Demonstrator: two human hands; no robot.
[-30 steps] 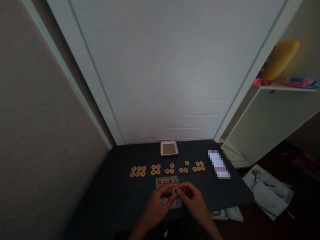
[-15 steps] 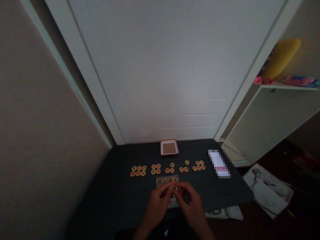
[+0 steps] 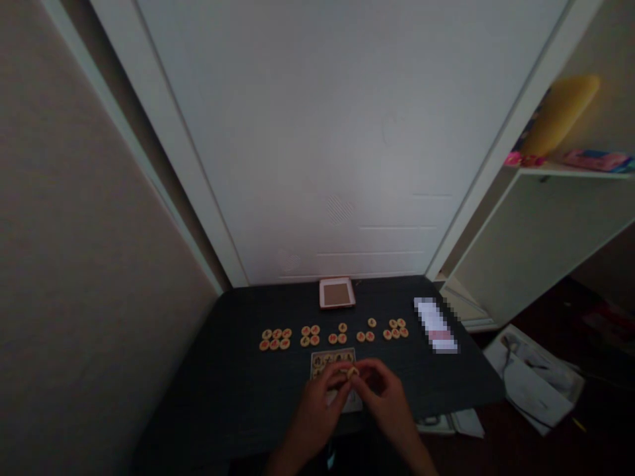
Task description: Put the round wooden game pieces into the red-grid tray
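Note:
A round wooden Chinese chess piece [image 3: 352, 372] is pinched between the fingertips of my left hand [image 3: 316, 404] and my right hand [image 3: 387, 398]. Both hands are closed and hover over an open shallow box [image 3: 355, 404] near the table's front edge. Pieces with dark characters [image 3: 327, 359] lie in rows at the box's far end, partly covered by my fingers. Beyond the box, more pieces with red or dark characters are laid out in small clusters, such as a group of several [image 3: 274, 344] at the left and another group [image 3: 395, 333] at the right.
A shallow tray or lid [image 3: 337, 308] lies at the back of the dark table [image 3: 223, 383]. Towards the right edge is a pale, pixelated flat object [image 3: 434, 324]. A white panel [image 3: 307, 132] rises behind the table, and a white box [image 3: 536, 377] stands lower at the right.
Both hands have shifted slightly right, carrying the piece with them. The held piece shows more clearly between the fingertips. The laid-out clusters keep their arrangement.

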